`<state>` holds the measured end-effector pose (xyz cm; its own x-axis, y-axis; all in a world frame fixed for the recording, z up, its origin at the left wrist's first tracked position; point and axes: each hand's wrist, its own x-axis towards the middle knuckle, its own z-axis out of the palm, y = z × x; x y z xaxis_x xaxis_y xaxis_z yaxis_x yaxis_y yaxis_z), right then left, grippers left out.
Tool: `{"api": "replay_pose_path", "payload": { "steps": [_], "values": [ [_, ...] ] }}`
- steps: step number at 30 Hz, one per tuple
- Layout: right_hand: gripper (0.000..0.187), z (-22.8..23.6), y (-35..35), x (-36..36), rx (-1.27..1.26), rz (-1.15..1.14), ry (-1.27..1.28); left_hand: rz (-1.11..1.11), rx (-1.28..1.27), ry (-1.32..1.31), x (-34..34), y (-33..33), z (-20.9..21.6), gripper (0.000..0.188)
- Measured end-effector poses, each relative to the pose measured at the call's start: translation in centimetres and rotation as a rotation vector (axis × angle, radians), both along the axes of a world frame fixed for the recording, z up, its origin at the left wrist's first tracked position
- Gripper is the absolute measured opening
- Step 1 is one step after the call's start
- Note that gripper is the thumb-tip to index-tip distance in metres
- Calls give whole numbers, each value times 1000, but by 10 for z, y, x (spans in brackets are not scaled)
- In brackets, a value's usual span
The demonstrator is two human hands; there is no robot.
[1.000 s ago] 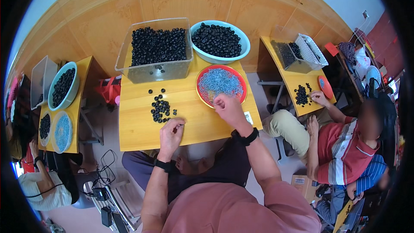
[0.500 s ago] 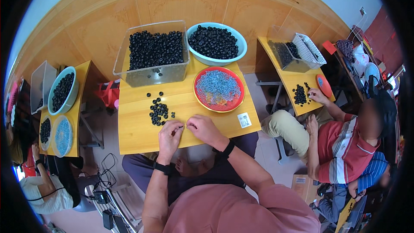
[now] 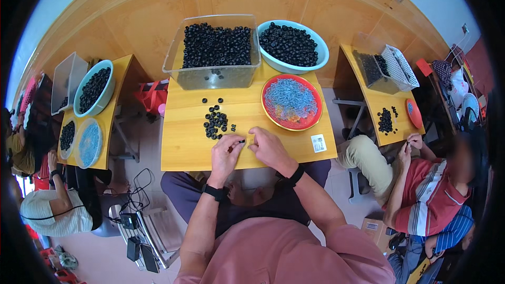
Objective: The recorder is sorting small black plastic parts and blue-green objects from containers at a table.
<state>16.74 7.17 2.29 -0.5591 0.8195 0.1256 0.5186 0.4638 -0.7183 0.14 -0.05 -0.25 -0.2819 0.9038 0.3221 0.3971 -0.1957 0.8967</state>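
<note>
Between the thumb and fingertips of my left hand is a small black ring-shaped piece. My right hand is a short way to its right, fingers curled in a pinch above the yellow table; whatever they hold is too small to make out. Just beyond my left hand lies a loose pile of black ring-shaped pieces. Past my right hand stands a red plate heaped with small pale-blue pieces, with some orange-yellow ones at its near side.
At the table's back are a clear bin and a light-blue basin, both full of black pieces. A white label lies at the right edge. Co-workers sit at side tables. Cables hang at lower left.
The view has swung, so the table appears farther right and higher. My hands have drawn slightly apart, and the black piece now shows in my left fingers. The right-hand co-worker's hands have come together.
</note>
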Motion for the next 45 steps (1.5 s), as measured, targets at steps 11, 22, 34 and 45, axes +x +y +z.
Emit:
{"api": "replay_pose_path", "payload": {
  "steps": [11,22,34,45],
  "values": [
    [17,-7,1,2,147,-14,-113,-3,-49,-5,0,2,-3,19],
    [10,-22,-8,2,361,-17,-144,-118,-113,123,3,-5,10,22],
    [14,-15,-5,7,62,-60,166,-54,-123,97,5,-3,5,22],
    [11,1,-11,4,-86,-26,205,-77,-33,127,2,-4,2,20]
  ]
}}
